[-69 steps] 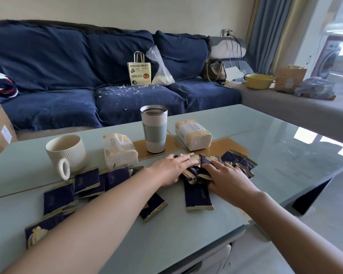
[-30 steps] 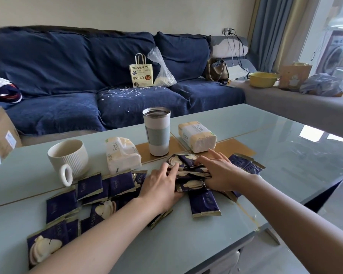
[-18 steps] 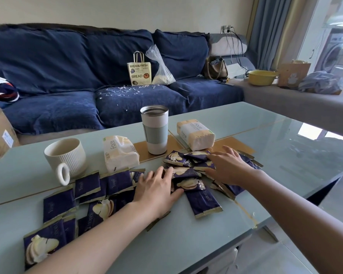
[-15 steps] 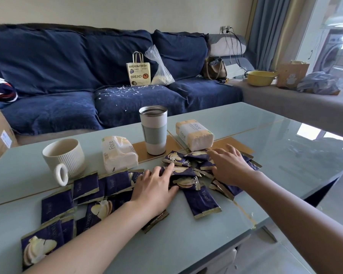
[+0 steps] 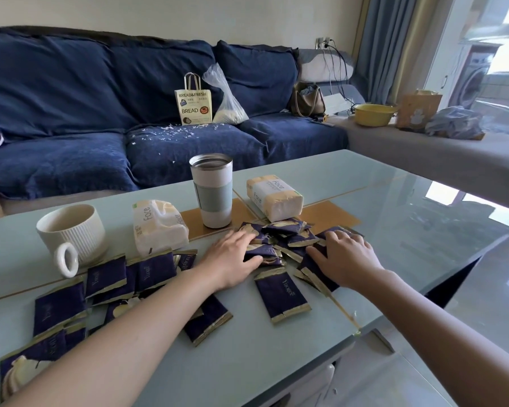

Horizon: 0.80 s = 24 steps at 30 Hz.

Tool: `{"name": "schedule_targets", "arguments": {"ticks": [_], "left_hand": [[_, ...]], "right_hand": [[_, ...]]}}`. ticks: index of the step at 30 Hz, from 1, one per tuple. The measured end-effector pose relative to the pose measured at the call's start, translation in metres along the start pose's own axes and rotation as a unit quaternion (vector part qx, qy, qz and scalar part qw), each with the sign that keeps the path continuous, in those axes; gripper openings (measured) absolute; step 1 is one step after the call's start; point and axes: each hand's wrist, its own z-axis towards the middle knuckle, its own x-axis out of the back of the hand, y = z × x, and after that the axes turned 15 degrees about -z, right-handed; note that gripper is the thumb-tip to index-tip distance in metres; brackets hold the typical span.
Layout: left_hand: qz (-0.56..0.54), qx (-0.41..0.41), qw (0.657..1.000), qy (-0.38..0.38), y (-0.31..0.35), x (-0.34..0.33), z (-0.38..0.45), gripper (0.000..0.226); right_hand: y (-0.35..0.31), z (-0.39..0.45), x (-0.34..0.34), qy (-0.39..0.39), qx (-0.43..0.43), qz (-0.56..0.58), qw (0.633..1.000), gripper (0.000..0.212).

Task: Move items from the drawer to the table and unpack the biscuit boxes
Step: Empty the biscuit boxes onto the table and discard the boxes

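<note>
Left hand [image 5: 231, 258]: mid-frame, fingers spread flat on the heap of navy biscuit packets [image 5: 279, 239].
Right hand [image 5: 346, 259]: fingers loosely spread, resting on the heap's right side.
Table [image 5: 394, 201]: glass.

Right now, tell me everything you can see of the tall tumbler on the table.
The tumbler stands upright on a tan mat on the glass table, between two tissue packs. White body, pale grey-green sleeve round the middle, metallic rim; no lid, inside looks dark. Neither hand touches it; the biscuit packet pile lies just in front of it.
</note>
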Motion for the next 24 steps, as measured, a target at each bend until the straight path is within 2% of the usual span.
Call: {"name": "schedule_targets", "arguments": {"ticks": [5,9,12,15,17,19,24], "left_hand": [[-0.008,-0.112,0.990,0.082,0.009,-0.014,-0.006,0.040],[-0.038,-0.125,0.988,0.080,0.012,-0.019,-0.014,0.044],[-0.077,-0.127,0.987,0.061,0.017,-0.018,-0.028,0.057],[-0.037,-0.095,0.992,0.069,0.023,-0.018,-0.041,0.066],[0.032,-0.026,0.996,0.079,0.027,-0.020,-0.047,0.075],[0.037,0.047,0.995,0.076,0.027,-0.023,-0.051,0.083],[0.041,0.055,0.995,0.068,0.024,-0.027,-0.054,0.084]], "right_hand": [[-0.003,-0.025,-0.001,0.019,-0.026,0.004,0.999,0.064],[-0.014,-0.042,-0.002,0.048,-0.066,0.009,0.997,0.060],[-0.022,-0.050,-0.001,0.060,-0.099,0.032,0.993,0.067],[-0.029,-0.057,0.000,0.073,-0.104,0.066,0.990,0.070],[-0.029,-0.062,0.001,0.094,-0.093,0.095,0.987,0.061],[-0.026,-0.069,0.001,0.120,-0.070,0.107,0.985,0.049],[-0.027,-0.087,-0.006,0.131,0.004,0.068,0.989,0.050]]}}
